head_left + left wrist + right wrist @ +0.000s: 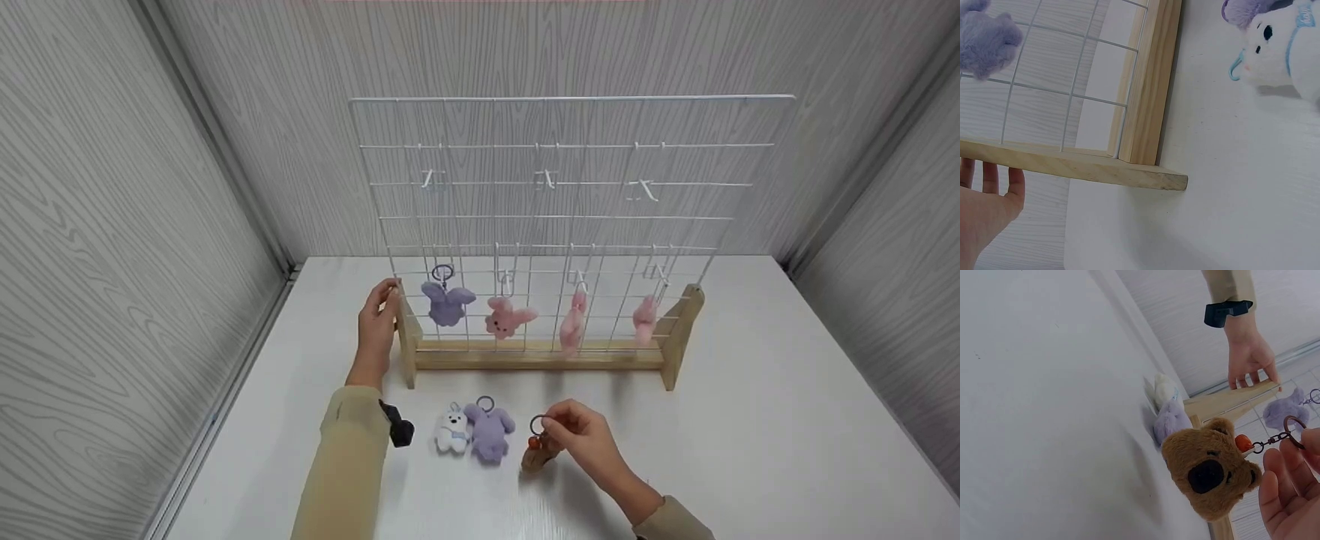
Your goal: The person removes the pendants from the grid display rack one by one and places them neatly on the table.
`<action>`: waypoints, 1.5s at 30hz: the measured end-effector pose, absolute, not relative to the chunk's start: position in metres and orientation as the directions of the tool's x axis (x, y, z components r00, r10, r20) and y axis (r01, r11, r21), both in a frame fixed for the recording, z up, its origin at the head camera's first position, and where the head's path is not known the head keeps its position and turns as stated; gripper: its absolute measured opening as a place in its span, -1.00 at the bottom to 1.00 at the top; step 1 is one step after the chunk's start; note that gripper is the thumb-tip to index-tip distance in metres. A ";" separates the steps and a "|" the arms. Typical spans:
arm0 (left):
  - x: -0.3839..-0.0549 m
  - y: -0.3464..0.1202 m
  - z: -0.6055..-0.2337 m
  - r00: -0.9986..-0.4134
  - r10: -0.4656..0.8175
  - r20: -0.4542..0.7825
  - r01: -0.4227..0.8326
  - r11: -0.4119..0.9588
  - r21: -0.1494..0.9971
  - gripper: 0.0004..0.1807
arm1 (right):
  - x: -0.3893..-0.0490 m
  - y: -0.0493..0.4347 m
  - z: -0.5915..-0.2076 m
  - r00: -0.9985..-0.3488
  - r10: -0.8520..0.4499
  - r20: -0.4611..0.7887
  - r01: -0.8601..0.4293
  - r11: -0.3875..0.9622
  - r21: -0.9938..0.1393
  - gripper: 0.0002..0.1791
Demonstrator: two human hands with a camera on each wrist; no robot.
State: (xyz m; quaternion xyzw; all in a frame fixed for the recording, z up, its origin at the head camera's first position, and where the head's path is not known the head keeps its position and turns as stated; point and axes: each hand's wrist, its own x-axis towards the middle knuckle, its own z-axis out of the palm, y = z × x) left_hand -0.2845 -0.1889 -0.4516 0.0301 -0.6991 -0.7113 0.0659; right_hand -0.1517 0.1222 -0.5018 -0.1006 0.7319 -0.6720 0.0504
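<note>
A white desk [780, 420] has wood-patterned panels [75, 247] along its left, back and right edges. Near the back edge stands a display rack [540, 360], a white wire grid on a wooden base. At its left upright, toward the desk's left edge, is the left hand [377, 324]; its fingers are partly bent and touch the outer side of the wood, but I cannot tell if the thumb closes around it. The right hand [589, 444], in front of the rack, pinches a key ring [1296, 430] between thumb and index finger, the other fingers loosely curled. From this ring hangs a brown plush bear [1207, 469], between the rack and the desk's front; whether it touches the desk, I cannot tell. Left of it lie a lavender plush rabbit [490, 435] and, just beside it, a smaller white plush animal [452, 433] with a blue ribbon. On the rack's lower row hang 4 plush charms: 1 lavender charm [448, 306] at the left, then 3 pink charms [502, 321]. Higher on the grid are 3 white hooks [649, 190]. Smallest is an orange bead [1243, 442] beside the bear's head.
</note>
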 end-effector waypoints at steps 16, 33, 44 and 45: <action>-0.296 -0.193 -0.468 -0.986 -0.155 0.058 0.060 -0.006 0.998 -0.56 | -0.166 0.122 -0.512 -0.979 -0.199 0.044 -0.061 0.081 -0.995 -0.87; -0.299 -0.193 -0.473 -0.980 -0.185 0.069 0.067 0.015 0.998 -0.60 | -0.187 0.118 -0.524 -0.983 -0.182 0.036 -0.059 0.127 -0.990 -0.87; -0.299 -0.192 -0.473 -0.980 -0.181 0.078 0.075 0.021 0.997 -0.56 | -0.201 0.118 -0.530 -0.986 -0.162 0.031 -0.063 0.196 -0.979 -0.88; -0.299 -0.192 -0.473 -0.980 -0.183 0.079 0.076 0.022 0.997 -0.56 | -0.202 0.118 -0.530 -0.986 -0.165 0.034 -0.067 0.198 -0.978 -0.89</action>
